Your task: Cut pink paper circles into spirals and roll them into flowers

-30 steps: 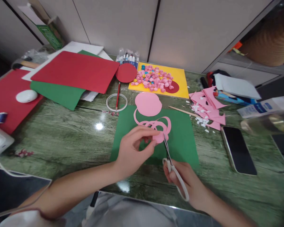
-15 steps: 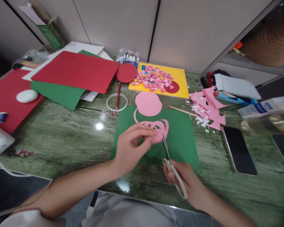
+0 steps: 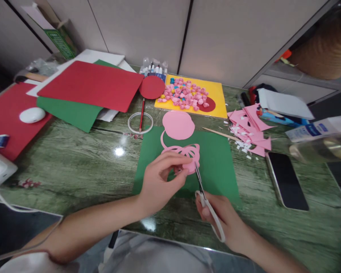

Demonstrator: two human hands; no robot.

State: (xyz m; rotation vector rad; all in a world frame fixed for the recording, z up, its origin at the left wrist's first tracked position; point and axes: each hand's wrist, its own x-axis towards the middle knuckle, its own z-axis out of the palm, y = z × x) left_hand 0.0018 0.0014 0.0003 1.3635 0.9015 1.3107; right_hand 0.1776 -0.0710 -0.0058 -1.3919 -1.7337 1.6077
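My left hand pinches a pink paper spiral just above a green sheet on the table. My right hand grips white-handled scissors whose blades reach up into the pink paper beside my left fingertips. The cut strip curls out behind the pinched piece. A whole pink paper circle lies at the far edge of the green sheet.
A yellow sheet with several small pink paper rolls lies at the back. Red and green sheets are stacked at left, with a tape ring and pencil. Pink scraps, a wooden stick and a phone lie at right.
The pink spiral has been turned in my left fingers and its loose strip has drawn in closer. The scissors stay at the paper with only small shifts.
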